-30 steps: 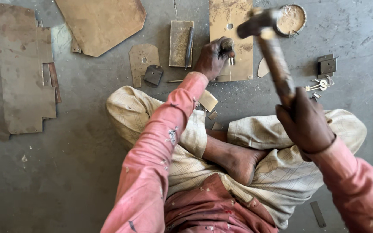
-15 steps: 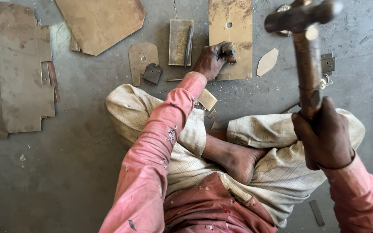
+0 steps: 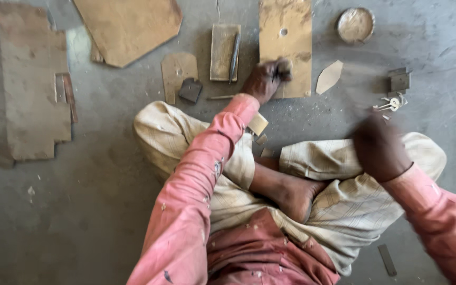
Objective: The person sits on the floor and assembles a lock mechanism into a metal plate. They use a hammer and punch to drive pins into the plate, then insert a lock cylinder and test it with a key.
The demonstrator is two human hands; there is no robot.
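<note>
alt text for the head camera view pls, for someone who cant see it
A person sits cross-legged on a grey floor, left hand pressing on a rectangular metal plate with a hole, right hand blurred over the knee. Cut sheet pieces and keys lie around.

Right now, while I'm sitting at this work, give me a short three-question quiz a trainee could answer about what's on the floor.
1. True or false: the left hand rests on the plate with a hole.
2. Which lies nearest the keys? A) round dish B) small dark block C) large cut sheet
3. What colour are the sleeves?
Key: 1 true; 2 B; 3 pink.
</note>
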